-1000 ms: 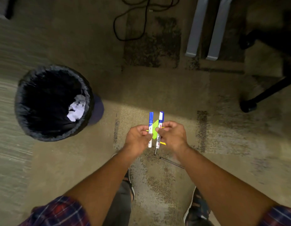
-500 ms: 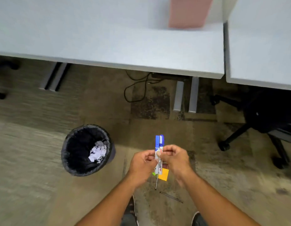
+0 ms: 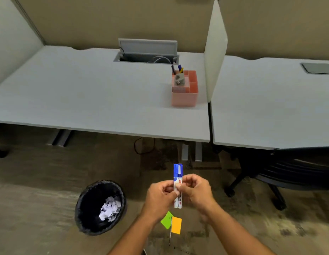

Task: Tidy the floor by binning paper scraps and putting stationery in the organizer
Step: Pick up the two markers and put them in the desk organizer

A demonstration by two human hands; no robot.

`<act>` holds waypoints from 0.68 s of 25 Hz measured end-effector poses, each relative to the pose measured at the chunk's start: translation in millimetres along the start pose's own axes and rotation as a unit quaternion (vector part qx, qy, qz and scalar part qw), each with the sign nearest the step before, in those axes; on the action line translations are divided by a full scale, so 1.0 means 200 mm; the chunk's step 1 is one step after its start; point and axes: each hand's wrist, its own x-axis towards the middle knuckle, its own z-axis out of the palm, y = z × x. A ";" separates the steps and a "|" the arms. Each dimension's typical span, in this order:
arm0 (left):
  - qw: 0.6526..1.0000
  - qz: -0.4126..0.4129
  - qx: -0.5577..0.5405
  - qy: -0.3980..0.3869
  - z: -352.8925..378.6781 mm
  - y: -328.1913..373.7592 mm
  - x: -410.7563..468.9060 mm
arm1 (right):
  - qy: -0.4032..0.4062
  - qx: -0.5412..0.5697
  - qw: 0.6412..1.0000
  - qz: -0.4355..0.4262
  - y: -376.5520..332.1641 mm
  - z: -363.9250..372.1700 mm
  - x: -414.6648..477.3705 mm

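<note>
Two blue-capped whiteboard markers stand upright side by side, pinched between my left hand and my right hand. Below the hands, on the carpet, lie a green sticky note, an orange sticky note and a thin dark pen. A black-lined bin at lower left holds crumpled white paper scraps. The pink organizer stands on the grey desk, with pens in its back compartment.
A white divider panel separates this desk from a second desk on the right. A black office chair sits under that desk. Desk legs and a cable are on the floor ahead.
The view has risen from the floor to take in the desks and organizer. The two markers came together from apart and are now held side by side; bin and notes appear lower.
</note>
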 end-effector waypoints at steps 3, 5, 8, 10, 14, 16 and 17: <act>0.999 0.030 0.039 -0.003 -0.11 0.15 -0.03 | 0.028 -0.002 0.999 -0.024 -0.16 0.09 -0.10; 0.998 0.042 0.053 -0.009 -0.20 0.23 -0.02 | 0.035 0.008 0.999 -0.035 -0.26 0.16 -0.15; 0.997 0.042 0.067 -0.026 -0.33 0.33 0.00 | 0.058 0.005 0.997 -0.049 -0.39 0.26 -0.20; 0.995 0.054 0.080 -0.033 -0.40 0.39 0.03 | 0.063 0.013 0.996 -0.062 -0.47 0.31 -0.20; 0.989 0.081 0.122 -0.026 -0.44 0.55 0.13 | 0.064 0.006 0.995 -0.079 -0.65 0.33 -0.16; 0.984 0.097 0.150 -0.017 -0.43 0.62 0.21 | 0.067 0.009 0.995 -0.079 -0.74 0.30 -0.09; 0.982 0.101 0.157 -0.010 -0.41 0.65 0.27 | 0.071 0.007 0.994 -0.080 -0.78 0.28 -0.04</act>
